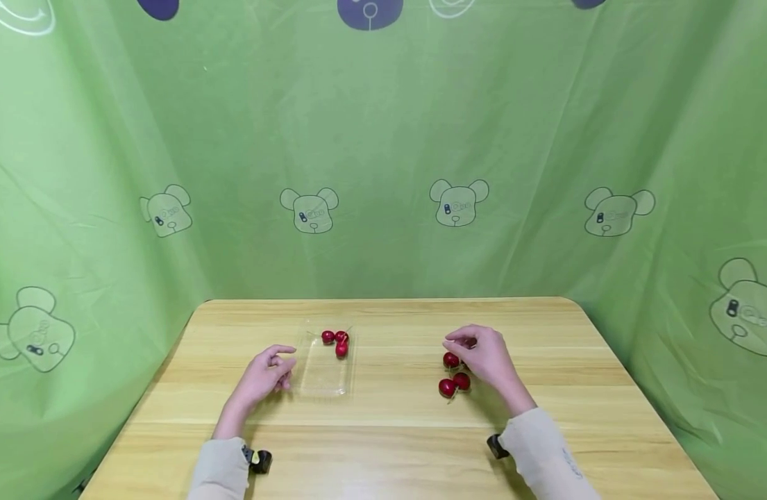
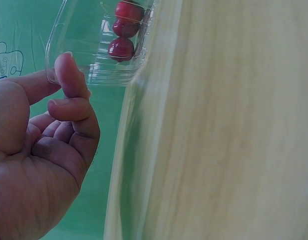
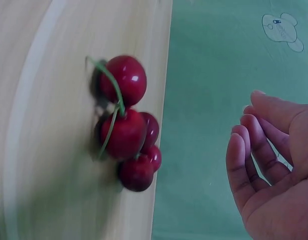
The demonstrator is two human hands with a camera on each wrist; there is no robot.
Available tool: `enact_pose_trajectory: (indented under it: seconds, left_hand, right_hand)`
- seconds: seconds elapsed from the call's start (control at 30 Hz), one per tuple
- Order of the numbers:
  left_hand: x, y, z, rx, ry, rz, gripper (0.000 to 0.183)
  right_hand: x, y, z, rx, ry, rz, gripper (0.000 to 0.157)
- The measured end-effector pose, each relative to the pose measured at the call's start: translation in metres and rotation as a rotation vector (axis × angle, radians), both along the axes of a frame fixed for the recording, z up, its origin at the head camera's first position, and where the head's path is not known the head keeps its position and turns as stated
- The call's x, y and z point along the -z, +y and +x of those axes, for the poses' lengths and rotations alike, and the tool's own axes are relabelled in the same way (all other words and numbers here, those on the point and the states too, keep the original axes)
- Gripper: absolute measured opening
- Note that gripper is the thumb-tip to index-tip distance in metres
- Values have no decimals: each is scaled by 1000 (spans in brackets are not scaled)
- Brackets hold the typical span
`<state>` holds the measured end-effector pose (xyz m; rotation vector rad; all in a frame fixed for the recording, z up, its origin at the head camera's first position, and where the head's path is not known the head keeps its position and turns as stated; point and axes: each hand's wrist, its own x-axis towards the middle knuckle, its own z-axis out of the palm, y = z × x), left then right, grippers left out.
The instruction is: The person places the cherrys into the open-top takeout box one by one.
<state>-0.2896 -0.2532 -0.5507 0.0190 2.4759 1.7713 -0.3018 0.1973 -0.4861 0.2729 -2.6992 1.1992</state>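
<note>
A clear plastic tray lies left of the table's middle, with three cherries at its far right part; the left wrist view also shows these cherries. My left hand is beside the tray's left wall, fingers loosely bent; whether a fingertip touches the wall I cannot tell. On the right, several loose cherries with green stems sit in a cluster. Over its far part hovers my right hand, which hides some of the fruit. Its thumb and fingertips are close together, with nothing visible between them in the right wrist view.
A light wooden table carries everything. Green curtain with bear prints hangs behind it and along both sides. Each wrist wears a dark camera, such as the left one's wrist camera.
</note>
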Motion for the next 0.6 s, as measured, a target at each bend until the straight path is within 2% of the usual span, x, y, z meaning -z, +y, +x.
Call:
enact_pose_trajectory:
  seconds: [0.27, 0.6]
  left_hand:
    - [0, -1, -1, 1, -1, 2, 40]
    - [-5, 1, 5, -7, -8, 1, 43]
  right_hand:
    - [8, 15, 4, 2, -56, 28, 18]
    - [18, 22, 9, 4, -123, 36, 18]
